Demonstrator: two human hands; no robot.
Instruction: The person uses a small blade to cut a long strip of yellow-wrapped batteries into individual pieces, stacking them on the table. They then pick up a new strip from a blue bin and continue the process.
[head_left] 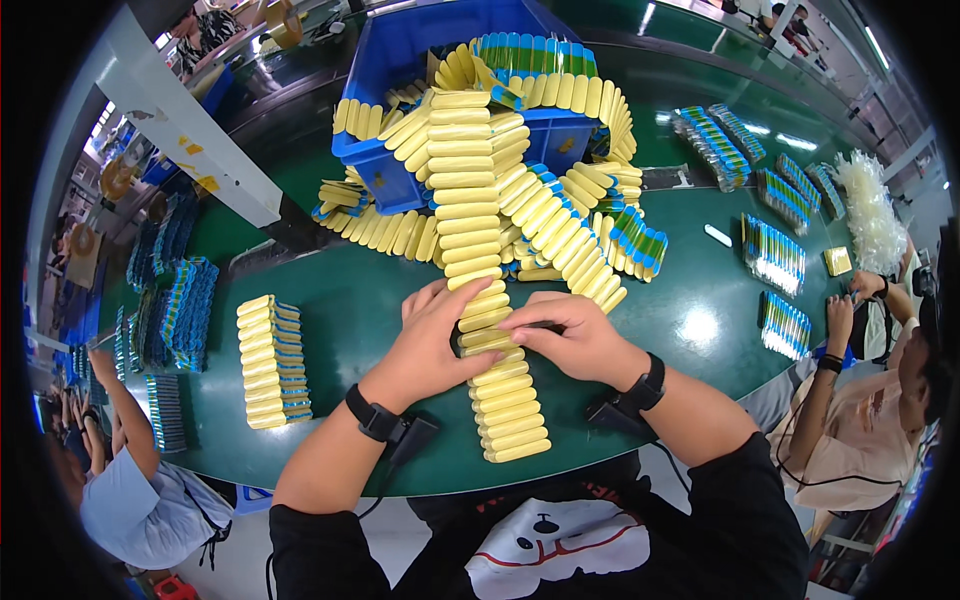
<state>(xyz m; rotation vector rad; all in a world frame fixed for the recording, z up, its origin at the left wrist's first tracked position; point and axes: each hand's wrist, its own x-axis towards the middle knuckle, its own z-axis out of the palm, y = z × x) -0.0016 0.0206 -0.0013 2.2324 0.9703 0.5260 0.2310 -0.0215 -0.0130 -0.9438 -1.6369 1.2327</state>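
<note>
A long strip of yellow packs [497,330] runs down the green tabletop's [360,300] middle. A short stack [272,362] lies left. Blue-green packs [772,253] sit right.

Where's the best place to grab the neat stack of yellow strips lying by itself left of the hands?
Take the separate stack of yellow strips across its two long sides, coming from above near its middle. It lies flat on the green table as a long narrow block, with bare table along both long sides, so fingers probably fit there.

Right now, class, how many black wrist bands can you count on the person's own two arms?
2: one wrist band sits behind the left hand, the other wrist band behind the right hand. Both hands rest on the yellow strip.
</note>
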